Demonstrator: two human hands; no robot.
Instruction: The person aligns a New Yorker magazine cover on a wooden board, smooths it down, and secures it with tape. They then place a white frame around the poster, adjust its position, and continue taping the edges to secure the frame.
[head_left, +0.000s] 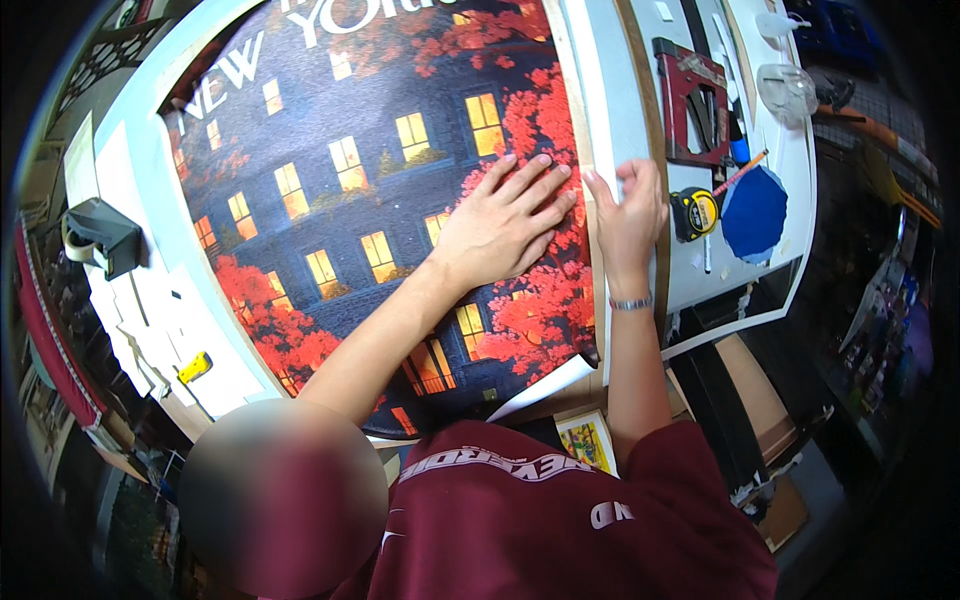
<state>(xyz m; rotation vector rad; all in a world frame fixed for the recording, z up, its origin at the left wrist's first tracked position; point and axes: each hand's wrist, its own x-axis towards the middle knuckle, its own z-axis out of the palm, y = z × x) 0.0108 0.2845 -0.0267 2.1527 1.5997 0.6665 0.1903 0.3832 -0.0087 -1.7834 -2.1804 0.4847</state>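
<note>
A large poster (330,235) of a dark building with lit windows and red foliage lies across the work table. My left hand (510,215) rests flat on its right part, fingers spread. Just past the poster's right edge, my right hand (630,205) is raised with its fingers curled in and its thumb beside the edge. Whatever it grips, if anything, is too small to make out. A metal-looking band circles my right wrist. The lower right corner of the poster curls up, showing a white underside (545,388).
Right of the poster are a yellow-black tape measure (694,213), a blue round piece (755,213), a red frame-shaped tool (692,103), a pencil (742,172) and a clear container (787,92). At left stand a black tape dispenser (103,237) and a yellow cutter (195,368).
</note>
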